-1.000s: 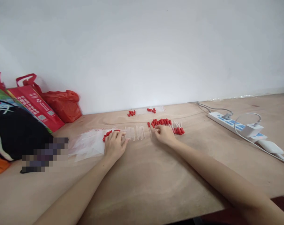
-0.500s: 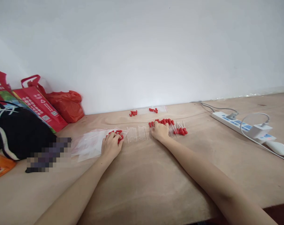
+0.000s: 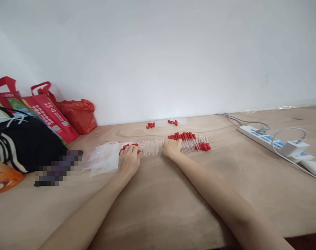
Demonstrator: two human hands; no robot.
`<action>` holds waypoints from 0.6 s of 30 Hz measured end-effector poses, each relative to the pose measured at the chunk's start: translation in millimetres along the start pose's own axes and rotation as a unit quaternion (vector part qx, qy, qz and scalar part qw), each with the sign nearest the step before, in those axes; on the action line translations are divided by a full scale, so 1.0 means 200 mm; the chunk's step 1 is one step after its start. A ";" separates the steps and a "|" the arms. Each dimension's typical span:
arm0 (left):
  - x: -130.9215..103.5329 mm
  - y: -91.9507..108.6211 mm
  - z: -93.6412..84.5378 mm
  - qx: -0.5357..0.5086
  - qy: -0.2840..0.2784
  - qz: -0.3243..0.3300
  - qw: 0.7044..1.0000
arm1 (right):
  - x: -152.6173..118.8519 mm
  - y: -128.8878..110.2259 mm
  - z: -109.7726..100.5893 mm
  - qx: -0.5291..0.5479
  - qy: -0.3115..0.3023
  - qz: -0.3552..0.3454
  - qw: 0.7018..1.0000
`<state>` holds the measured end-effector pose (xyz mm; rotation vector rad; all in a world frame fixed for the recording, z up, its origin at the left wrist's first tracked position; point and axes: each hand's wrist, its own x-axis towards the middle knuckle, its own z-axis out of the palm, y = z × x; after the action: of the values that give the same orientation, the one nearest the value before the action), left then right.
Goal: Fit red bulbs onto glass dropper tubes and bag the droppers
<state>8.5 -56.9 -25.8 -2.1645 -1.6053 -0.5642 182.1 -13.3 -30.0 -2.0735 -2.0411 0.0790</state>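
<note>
My left hand point(image 3: 129, 160) rests with bent fingers over a cluster of red rubber bulbs point(image 3: 125, 146), which lie on clear plastic bags point(image 3: 103, 158). Thin glass dropper tubes point(image 3: 149, 148) lie side by side between my hands. At the right end of these tubes is my right hand point(image 3: 171, 147), its fingers closed and pointing down; what is in them is hidden. Just beyond it runs a row of droppers point(image 3: 189, 143), glass tubes with red bulbs on their far ends. More red bulbs point(image 3: 204, 146) sit at that row's right end, over bare tubes.
Near the wall, two small groups of red bulbs point(image 3: 172, 122) lie by a flat clear bag point(image 3: 161, 123). To the right is a white power strip point(image 3: 262, 137) with a plugged-in charger point(image 3: 293, 148). Red bags point(image 3: 52, 116) and a black striped bag point(image 3: 30, 142) crowd the left.
My right hand has moved left, off the row of finished droppers to the bare glass tubes. My left hand stays on the red bulbs, its fingers shifted slightly. The view has turned a little left.
</note>
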 end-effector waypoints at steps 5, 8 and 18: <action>-0.03 0.08 0.02 -0.059 0.001 0.056 0.997 | 0.00 -0.03 0.01 -0.011 0.001 -0.014 1.000; -0.05 0.10 0.04 -0.095 0.001 0.092 0.991 | -0.02 -0.02 -0.01 -0.015 0.023 -0.020 0.999; -0.08 0.15 0.08 -0.245 0.072 0.175 0.951 | -0.34 0.42 0.00 0.131 0.149 -0.302 0.932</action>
<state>34.1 -70.4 -50.0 -2.6063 -1.0405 -1.0622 263.0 -80.0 -56.1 -1.1552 -2.2231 -0.0623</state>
